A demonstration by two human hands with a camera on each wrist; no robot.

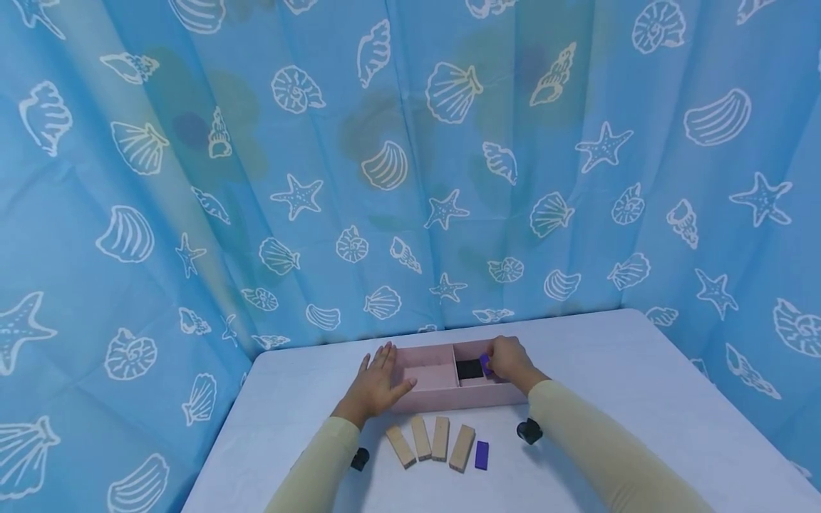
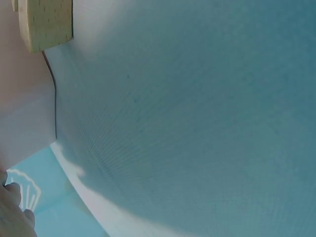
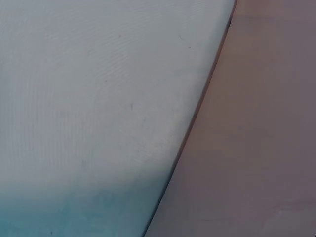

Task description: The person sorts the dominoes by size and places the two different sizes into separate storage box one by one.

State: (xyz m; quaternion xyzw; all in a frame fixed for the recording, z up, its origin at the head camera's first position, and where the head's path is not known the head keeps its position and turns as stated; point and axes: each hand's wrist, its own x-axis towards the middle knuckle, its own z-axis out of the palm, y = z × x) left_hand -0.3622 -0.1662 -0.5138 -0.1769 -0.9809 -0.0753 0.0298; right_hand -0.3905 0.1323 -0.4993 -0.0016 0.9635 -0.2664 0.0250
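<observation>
A shallow pink box [image 1: 458,397] with a divider lies lengthwise on the table. My left hand [image 1: 378,388] rests on its left end, fingers straight and spread. Over the right compartment, my right hand [image 1: 509,360] pinches a purple block [image 1: 485,365], its far part hidden by the fingers. A black piece [image 1: 470,369] lies in that compartment beside the divider. In front of the box stand several wooden blocks [image 1: 440,438] in a loose row, with another small purple piece [image 1: 482,455] at their right.
The white table [image 1: 609,399] extends to both sides of the box. A blue curtain [image 1: 410,235] with shell prints hangs close behind it. Black wrist cameras [image 1: 529,431] sit under the sleeves. In the left wrist view, a wooden block [image 2: 47,24] lies near the pink box wall [image 2: 27,118].
</observation>
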